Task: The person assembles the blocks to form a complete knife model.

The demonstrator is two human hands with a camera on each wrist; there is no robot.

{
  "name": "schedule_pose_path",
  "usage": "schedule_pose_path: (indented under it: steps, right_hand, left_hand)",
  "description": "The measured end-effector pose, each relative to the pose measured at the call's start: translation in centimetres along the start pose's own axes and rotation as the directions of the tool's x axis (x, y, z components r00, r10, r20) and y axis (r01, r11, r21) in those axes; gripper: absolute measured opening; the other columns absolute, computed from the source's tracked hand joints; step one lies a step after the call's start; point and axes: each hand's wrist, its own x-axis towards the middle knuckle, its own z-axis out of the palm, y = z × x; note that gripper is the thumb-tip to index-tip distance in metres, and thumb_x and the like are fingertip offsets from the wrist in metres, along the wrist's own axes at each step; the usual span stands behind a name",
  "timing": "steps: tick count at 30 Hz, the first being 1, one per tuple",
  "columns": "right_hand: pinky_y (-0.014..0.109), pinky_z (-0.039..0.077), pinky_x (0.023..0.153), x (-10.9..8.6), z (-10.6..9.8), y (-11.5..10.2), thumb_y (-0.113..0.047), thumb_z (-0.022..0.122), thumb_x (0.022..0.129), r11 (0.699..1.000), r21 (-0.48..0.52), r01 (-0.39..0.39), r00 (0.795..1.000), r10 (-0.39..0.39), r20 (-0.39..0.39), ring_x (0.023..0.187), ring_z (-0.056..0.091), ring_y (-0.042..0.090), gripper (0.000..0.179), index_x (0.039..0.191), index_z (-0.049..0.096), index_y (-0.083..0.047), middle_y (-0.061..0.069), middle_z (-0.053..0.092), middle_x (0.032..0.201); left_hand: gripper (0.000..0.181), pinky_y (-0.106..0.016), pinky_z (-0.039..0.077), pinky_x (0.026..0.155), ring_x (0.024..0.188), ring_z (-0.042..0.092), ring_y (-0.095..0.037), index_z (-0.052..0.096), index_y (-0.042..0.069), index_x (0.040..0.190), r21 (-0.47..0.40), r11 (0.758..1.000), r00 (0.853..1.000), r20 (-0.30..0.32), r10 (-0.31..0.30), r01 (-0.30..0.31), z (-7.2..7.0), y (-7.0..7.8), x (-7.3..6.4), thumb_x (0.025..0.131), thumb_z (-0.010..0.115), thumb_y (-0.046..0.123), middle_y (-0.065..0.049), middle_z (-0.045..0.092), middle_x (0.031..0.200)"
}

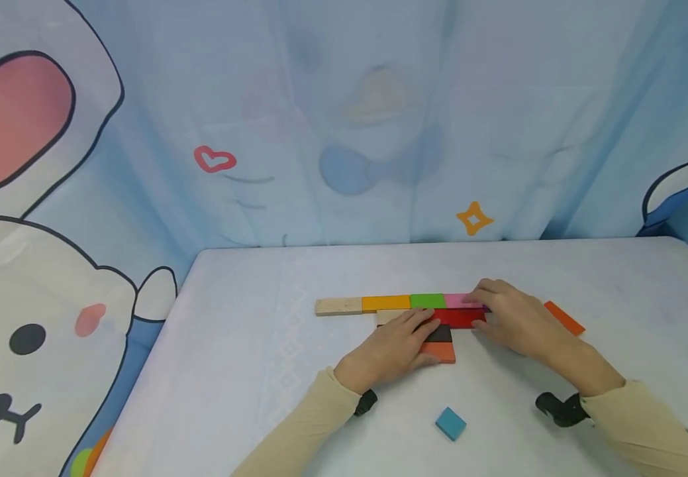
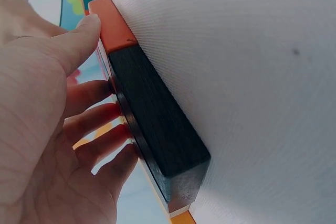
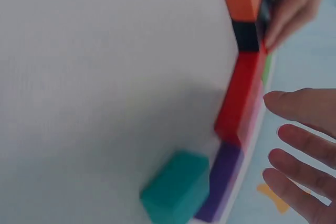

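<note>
Coloured wooden blocks lie flat in stepped rows. The back row runs from a plain wood block [image 1: 339, 306] through yellow [image 1: 386, 303] and green [image 1: 427, 301] to a pink block [image 1: 455, 301] and a purple block [image 3: 220, 182]. In front of it sit a red block [image 1: 453, 318], a black block [image 2: 152, 108] and an orange block [image 1: 446, 352]. My left hand [image 1: 393, 348] rests over these front rows, fingers extended, thumb at the orange block. Above the right end of the red and pink blocks is my right hand [image 1: 519, 324], its fingers loosely spread.
A blue block [image 1: 451, 424] lies alone near the front of the white table [image 1: 248, 291]. Right of my right hand is a loose orange block [image 1: 564, 318]. A teal block [image 3: 177, 187] sits beside the purple one in the right wrist view. Behind the table hangs a blue patterned curtain [image 1: 332, 218].
</note>
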Motion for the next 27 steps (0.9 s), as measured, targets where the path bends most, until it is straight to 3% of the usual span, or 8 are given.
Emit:
schedule_pose_path:
  steps: [7, 12, 20, 27]
  right_hand:
    - [0.058, 0.060, 0.080, -1.6, -2.3, 3.3, -0.010, 0.091, 0.080, 0.991, 0.019, -0.131, 0.991, 0.130, 0.032, 0.103, 0.063, 0.046, 0.046, 0.119, 0.071, 0.005, 0.026, 0.063, 0.114]
    - [0.057, 0.061, 0.078, -3.3, -2.9, 5.8, -0.007, 0.089, 0.081, 0.985, 0.028, -0.173, 0.984, 0.172, 0.036, 0.100, 0.063, 0.047, 0.046, 0.119, 0.069, 0.008, 0.028, 0.061, 0.113]
    - [0.056, 0.061, 0.075, -5.0, -2.1, 8.6, -0.007, 0.090, 0.080, 0.962, 0.050, -0.268, 0.959, 0.262, 0.103, 0.094, 0.061, 0.049, 0.048, 0.117, 0.067, 0.014, 0.033, 0.057, 0.108]
    - [0.058, 0.060, 0.075, -5.5, -1.2, 9.7, -0.002, 0.087, 0.079, 0.950, 0.087, -0.300, 0.953, 0.295, 0.063, 0.091, 0.061, 0.049, 0.054, 0.121, 0.062, 0.019, 0.036, 0.054, 0.109]
  left_hand:
    - [0.066, -0.026, 0.030, 0.122, 0.153, 0.035, -0.020, 0.044, 0.011, 0.160, -0.001, 1.000, 1.000, 0.007, -0.006, 0.006, 0.1, 0.0, -0.1, 0.109, 0.050, 0.052, -0.005, 0.040, 0.165]
    - [0.066, -0.026, 0.030, 0.122, 0.153, 0.036, -0.021, 0.044, 0.011, 0.160, 0.006, 1.000, 1.000, -0.006, 0.005, -0.005, 0.2, 0.0, -0.1, 0.108, 0.050, 0.052, -0.006, 0.040, 0.165]
    - [0.066, -0.026, 0.030, 0.121, 0.151, 0.038, -0.021, 0.046, 0.010, 0.159, 0.012, 1.000, 1.000, -0.022, 0.017, -0.017, 0.2, 0.0, -0.2, 0.108, 0.051, 0.051, -0.007, 0.042, 0.164]
    - [0.066, -0.026, 0.029, 0.122, 0.152, 0.038, -0.021, 0.045, 0.010, 0.159, 0.009, 1.000, 1.000, -0.019, 0.019, -0.019, 0.2, 0.0, -0.1, 0.108, 0.051, 0.051, -0.007, 0.042, 0.164]
